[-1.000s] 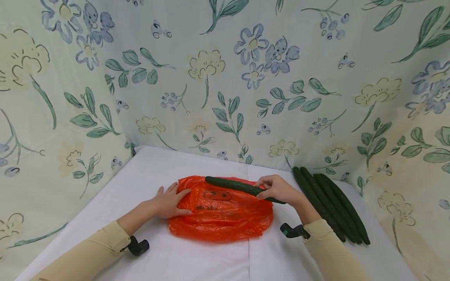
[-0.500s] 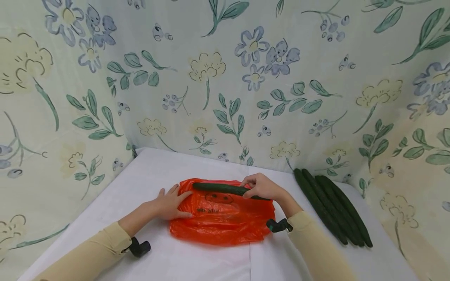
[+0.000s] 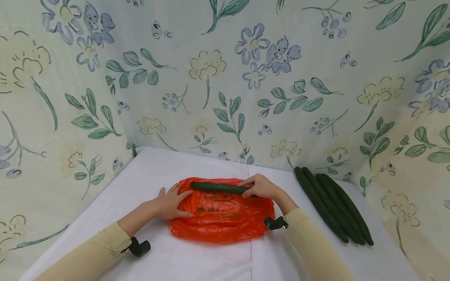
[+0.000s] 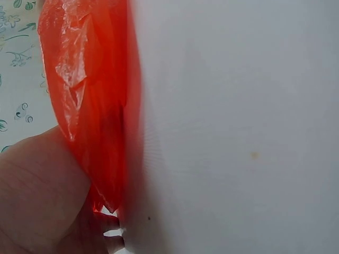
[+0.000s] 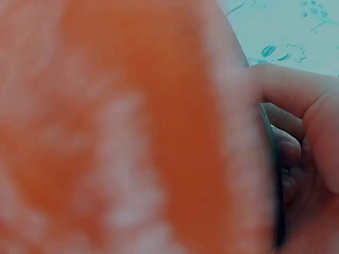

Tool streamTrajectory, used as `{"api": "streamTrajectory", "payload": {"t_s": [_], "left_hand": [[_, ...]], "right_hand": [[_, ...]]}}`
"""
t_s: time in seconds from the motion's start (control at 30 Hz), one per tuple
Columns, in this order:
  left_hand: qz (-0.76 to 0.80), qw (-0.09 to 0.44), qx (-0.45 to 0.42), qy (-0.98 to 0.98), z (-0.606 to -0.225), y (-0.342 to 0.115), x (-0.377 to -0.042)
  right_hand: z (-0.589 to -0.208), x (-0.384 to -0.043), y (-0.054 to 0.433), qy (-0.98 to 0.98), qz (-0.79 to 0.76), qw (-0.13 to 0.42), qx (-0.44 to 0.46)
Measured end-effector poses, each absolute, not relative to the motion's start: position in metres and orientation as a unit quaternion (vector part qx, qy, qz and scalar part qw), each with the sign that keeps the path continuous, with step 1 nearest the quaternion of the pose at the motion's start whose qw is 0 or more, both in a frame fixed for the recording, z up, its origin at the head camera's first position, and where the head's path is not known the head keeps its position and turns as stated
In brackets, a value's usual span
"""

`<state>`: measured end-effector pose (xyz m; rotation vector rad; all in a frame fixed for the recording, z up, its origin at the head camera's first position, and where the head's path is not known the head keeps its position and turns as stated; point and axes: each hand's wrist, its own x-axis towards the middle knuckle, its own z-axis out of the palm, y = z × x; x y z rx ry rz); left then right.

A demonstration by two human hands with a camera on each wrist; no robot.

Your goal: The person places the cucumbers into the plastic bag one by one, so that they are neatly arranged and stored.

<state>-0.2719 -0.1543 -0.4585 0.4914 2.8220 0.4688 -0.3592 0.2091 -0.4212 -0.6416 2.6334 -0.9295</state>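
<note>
A floral cloth [image 3: 207, 128] of blue, yellow and green sprigs rises behind you and wraps both sides of the white-covered table [image 3: 207, 265] where you work. Your left sleeve [image 3: 95, 253] and right sleeve [image 3: 313, 249], both pale yellow, reach in from the near edge. Between your hands, the red plastic bag [image 3: 225, 228] lies crumpled near the middle of the table; it fills most of the right wrist view as a blur and hangs in a fold across part of the left one. To your right, well apart from the bag, four dark green cucumbers [image 3: 332, 207] lie side by side in a slanting row. Your left hand [image 3: 171, 203] rests at the bag's left end, fingers spread and fairly straight, touching the plastic. Your right hand [image 3: 261, 186] pinches a single cucumber [image 3: 218, 187] near its right end, thumb and fingers curled on it. That cucumber lies crosswise along the far part of the bag; whether any of it is inside cannot be told. A small black device sits at your left wrist [image 3: 140, 247], another at your right. Smallest is the bag's black print [image 3: 218, 198], a cartoon face over blurred lettering.
</note>
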Motion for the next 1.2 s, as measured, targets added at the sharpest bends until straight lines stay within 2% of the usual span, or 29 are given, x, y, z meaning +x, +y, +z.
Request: {"api": "streamTrajectory", "payload": {"t_s": [0.27, 0.53, 0.73, 0.93, 1.2], "left_hand": [[0.149, 0.114, 0.168, 0.968, -0.463, -0.155, -0.274], [0.148, 0.113, 0.169, 0.968, -0.459, -0.155, -0.271], [0.152, 0.118, 0.168, 0.967, -0.456, -0.154, -0.269], [0.154, 0.119, 0.172, 0.966, -0.455, -0.156, -0.27], [0.156, 0.118, 0.172, 0.966, -0.455, -0.156, -0.271]], "right_hand": [[-0.44, -0.362, 0.214, 0.922, -0.313, 0.126, -0.189], [-0.432, -0.354, 0.214, 0.955, -0.239, 0.101, -0.144], [-0.431, -0.351, 0.228, 0.974, -0.144, 0.055, -0.165], [-0.438, -0.355, 0.247, 0.974, -0.141, 0.003, -0.179], [-0.445, -0.355, 0.257, 0.974, -0.151, -0.01, -0.166]]}}
